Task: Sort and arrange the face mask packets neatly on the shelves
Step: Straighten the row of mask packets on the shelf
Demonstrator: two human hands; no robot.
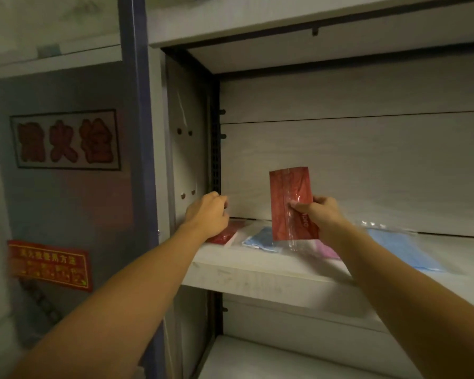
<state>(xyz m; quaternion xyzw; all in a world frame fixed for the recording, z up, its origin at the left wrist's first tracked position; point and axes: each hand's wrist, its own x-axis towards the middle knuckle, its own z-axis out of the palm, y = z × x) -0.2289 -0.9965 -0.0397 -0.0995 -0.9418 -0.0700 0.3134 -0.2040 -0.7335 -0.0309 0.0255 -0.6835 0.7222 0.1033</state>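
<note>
My right hand (319,214) pinches a red face mask packet (290,198) and holds it upright above the white shelf (257,272). My left hand (208,212) hovers over the shelf's left end with its fingers curled and nothing seen in it. Under that hand lies another red packet (225,236). A blue packet (260,239) lies beside it. A pink packet (326,248) shows partly behind the held one, and a larger light blue packet (402,250) lies to the right.
The shelf unit has a white back panel (353,165), a shelf above (285,20) and one below (298,362). Left of it stands a blue post (137,132) and a grey cabinet door with a red-lettered sign (65,139) and a red notice (49,265).
</note>
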